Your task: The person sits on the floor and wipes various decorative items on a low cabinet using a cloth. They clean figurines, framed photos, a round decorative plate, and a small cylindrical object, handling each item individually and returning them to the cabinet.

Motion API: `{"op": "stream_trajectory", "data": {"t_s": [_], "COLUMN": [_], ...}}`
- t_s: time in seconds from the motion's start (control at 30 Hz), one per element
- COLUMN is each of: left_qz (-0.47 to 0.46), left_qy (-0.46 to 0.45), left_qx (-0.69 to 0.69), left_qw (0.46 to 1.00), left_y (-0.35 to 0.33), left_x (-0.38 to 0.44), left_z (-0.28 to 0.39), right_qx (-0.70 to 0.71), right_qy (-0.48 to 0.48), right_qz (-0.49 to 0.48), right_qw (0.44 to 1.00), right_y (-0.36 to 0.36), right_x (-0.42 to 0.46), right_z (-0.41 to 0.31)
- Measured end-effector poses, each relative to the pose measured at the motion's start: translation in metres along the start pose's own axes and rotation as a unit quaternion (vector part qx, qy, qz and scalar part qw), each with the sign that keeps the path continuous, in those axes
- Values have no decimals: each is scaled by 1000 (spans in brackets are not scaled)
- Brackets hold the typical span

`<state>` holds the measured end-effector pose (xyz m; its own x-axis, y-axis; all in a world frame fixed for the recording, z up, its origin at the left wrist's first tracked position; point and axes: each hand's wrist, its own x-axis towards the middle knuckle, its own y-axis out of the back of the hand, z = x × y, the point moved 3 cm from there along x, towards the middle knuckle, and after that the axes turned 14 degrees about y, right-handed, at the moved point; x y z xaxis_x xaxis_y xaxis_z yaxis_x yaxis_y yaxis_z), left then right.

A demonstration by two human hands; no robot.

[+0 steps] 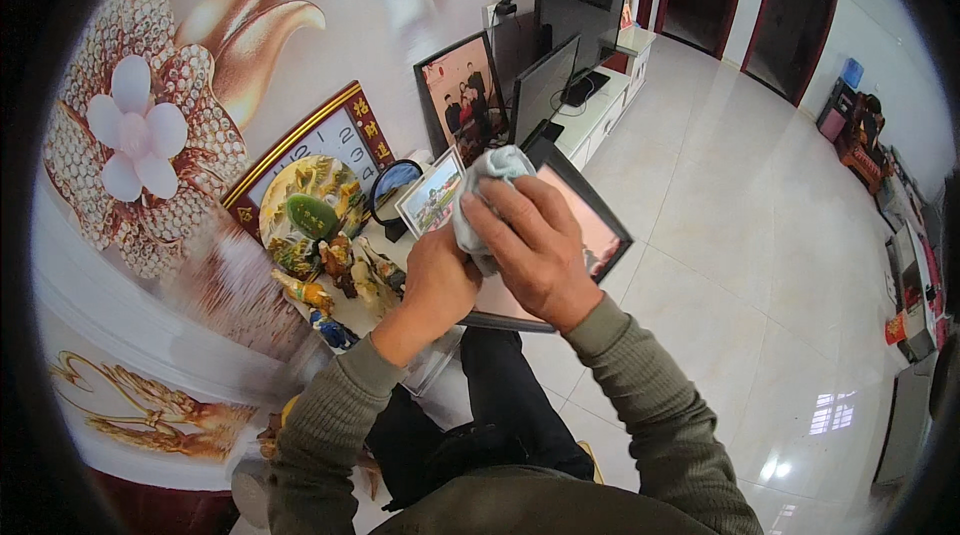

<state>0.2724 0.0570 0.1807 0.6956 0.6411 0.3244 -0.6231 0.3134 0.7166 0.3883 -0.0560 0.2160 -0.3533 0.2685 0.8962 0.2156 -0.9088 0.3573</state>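
Observation:
My right hand grips a bunched light grey-green cloth. Just beside it is my left hand, its fingers curled and partly hidden at the cloth and a picture frame; what it holds there is unclear. Below both hands lies a large black-edged picture frame with a pinkish picture, largely covered by the hands. A small white-edged photo stands to the left, close to the cloth. Next to that is a round black-rimmed ornament on a dark base.
Several colourful figurines and a round decorated plate stand left, before a red-and-gold wall clock. A family portrait leans behind. Monitors stand on the white cabinet. Tiled floor extends right.

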Motion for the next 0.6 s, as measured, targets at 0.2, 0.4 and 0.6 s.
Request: {"op": "stream_trajectory", "data": {"t_s": [0.2, 0.4, 0.6], "left_qz": [9, -14, -24], "left_qy": [-30, -11, -18], "left_qx": [94, 112, 70], "left_qw": [995, 994, 997], "left_y": [4, -6, -17], "left_x": [-9, -5, -22], "left_z": [22, 29, 2], "right_qx": [-40, -20, 134], "right_qy": [-97, -61, -89], "right_qz": [-114, -133, -80], "right_qw": [988, 989, 984], "right_y": [54, 52, 29], "right_x": [-4, 0, -9], "right_z": [64, 34, -16]}}
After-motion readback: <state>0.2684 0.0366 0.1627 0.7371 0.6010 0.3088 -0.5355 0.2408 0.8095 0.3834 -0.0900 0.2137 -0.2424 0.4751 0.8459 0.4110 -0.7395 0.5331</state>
